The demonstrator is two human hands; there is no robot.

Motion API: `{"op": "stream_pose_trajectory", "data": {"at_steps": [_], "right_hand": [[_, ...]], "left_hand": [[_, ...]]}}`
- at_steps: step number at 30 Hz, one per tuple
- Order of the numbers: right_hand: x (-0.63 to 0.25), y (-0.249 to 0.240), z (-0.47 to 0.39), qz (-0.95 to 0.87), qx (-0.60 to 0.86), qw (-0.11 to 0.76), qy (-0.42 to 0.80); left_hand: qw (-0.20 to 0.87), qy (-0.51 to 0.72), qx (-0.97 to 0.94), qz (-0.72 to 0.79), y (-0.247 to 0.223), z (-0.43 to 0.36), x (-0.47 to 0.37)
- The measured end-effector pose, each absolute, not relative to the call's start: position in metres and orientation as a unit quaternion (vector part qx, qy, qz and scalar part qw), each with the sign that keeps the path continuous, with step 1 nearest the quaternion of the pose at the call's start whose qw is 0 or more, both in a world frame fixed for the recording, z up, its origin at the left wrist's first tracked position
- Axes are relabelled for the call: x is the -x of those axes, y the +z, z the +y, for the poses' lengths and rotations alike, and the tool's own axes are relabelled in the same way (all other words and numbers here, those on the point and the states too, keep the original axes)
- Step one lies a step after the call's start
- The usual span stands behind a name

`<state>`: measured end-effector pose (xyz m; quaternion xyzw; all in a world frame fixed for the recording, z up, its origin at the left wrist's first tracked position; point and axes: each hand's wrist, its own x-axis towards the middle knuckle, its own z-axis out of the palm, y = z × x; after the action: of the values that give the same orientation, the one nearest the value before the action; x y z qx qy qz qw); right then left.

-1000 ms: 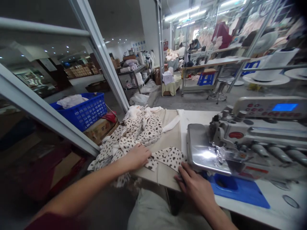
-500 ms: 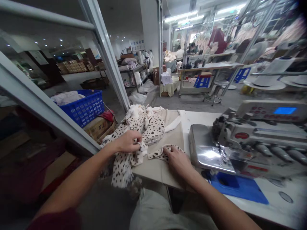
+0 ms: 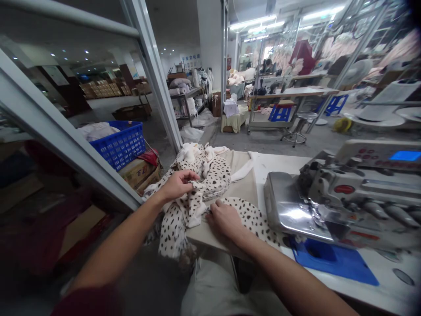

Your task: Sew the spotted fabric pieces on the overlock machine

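Left hand [image 3: 180, 185] pinches my spotted pile [image 3: 215, 175]; right hand [image 3: 227, 220] curls over the flat piece [image 3: 251, 216], grip hidden. Pile overhangs near-left corner of desk [image 3: 291, 162]; tugging could drag it off.

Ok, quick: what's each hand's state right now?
Left hand: partly curled at the spotted fabric pile; grip can't be told.
Right hand: curled over the spotted piece beside it; grip hidden.

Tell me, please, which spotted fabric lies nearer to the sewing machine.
The spread-out piece by the right hand; the other spotted fabric lies heaped farther left, by the left hand.
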<state>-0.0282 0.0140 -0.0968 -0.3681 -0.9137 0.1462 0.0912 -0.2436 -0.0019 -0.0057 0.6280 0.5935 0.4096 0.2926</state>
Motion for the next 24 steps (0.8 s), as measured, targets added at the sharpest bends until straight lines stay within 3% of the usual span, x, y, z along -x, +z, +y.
{"op": "stream_pose_trajectory", "data": {"at_steps": [8, 12, 15, 24], "right_hand": [[-0.001, -0.09, 0.014, -0.836, 0.436, 0.218, 0.251], [-0.046, -0.082, -0.001, -0.652, 0.426, 0.355, 0.516], [-0.075, -0.078, -0.014, -0.516, 0.415, 0.379, 0.646], [-0.139, -0.066, -0.019, -0.396, 0.399, 0.43, 0.706]], "left_hand": [[0.347, 0.368, -0.625, 0.594, 0.01, -0.035, 0.199], [0.317, 0.323, -0.688, 0.568, 0.005, -0.055, 0.144], [0.336, 0.324, -0.702, 0.538, -0.004, -0.052, 0.109], [0.449, 0.294, -0.645, 0.545, -0.01, -0.019, 0.043]]}}
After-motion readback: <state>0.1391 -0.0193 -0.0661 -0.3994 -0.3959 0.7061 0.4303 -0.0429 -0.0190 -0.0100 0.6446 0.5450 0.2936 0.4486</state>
